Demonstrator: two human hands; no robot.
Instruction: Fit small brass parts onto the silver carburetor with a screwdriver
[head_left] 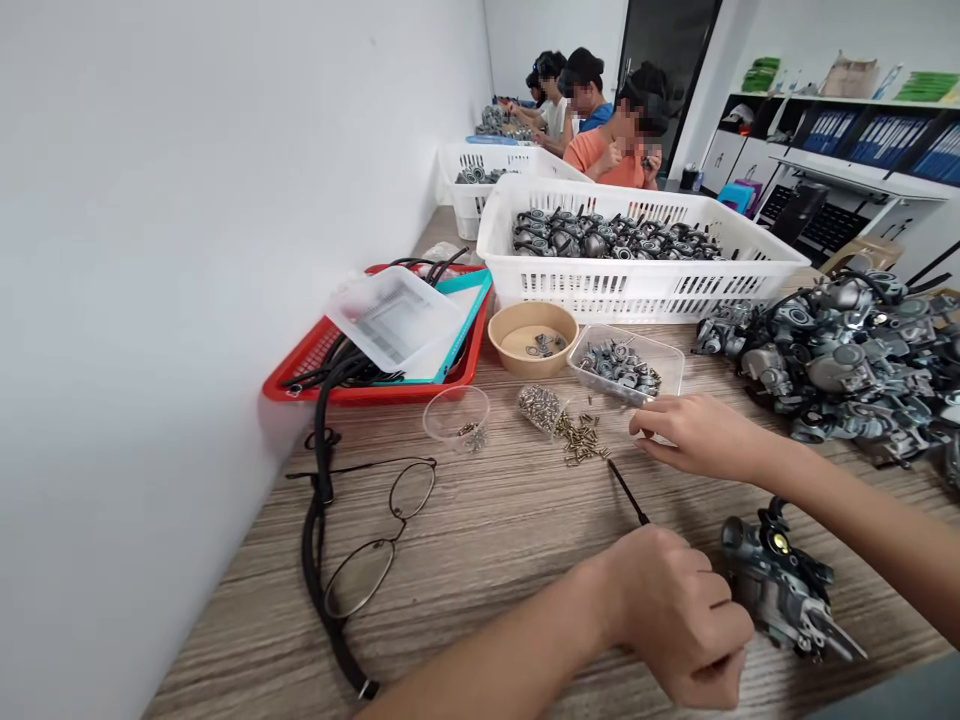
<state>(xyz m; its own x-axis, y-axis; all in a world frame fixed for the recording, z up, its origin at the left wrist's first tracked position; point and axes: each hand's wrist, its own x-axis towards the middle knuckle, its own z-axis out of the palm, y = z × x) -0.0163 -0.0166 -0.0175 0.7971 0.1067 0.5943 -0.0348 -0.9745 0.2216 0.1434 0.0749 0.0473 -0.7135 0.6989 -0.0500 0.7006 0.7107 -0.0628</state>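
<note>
left fingers (718, 628) clench screwdriver (628, 491); right fingers (651, 422) near brass screws (579, 441), their grip unclear.

Thin-framed eyeglasses (401, 522) and a black strap (309, 545) near the left edge of the table (480, 570), red basket (390, 396) farther along that edge holding a translucent plastic lid (397, 312), blue binders (887, 142) shelved beyond the right edge
</note>
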